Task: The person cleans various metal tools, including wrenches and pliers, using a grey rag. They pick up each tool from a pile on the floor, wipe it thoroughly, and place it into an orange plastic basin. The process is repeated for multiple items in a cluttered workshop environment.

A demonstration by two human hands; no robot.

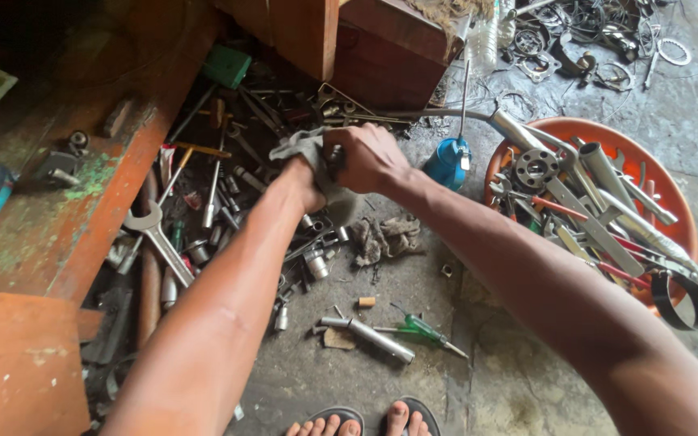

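The right hand (369, 157) is closed tight around a small dark metal part (334, 160), which sits in the middle of the view, above the floor. The left hand (304, 173) is mostly hidden behind a soft grey rag (304, 145), and it seems to press the rag against that part. How its fingers are set, I cannot tell. Both arms reach out together, so the part is held steady while the rag rubs it.

Below the hands lies a pile of loose metal tools on the grey concrete floor (414, 379). A big silver wrench (159, 238) lies to the left, and a green-handled screwdriver (426, 329) lies nearer the feet. A small blue oil can (446, 161) stands just beside the right hand. A round orange bowl (676, 202) full of tools sits to the right. A red-brown wooden bench (66, 202) edges the left side. The barest floor is near the feet.
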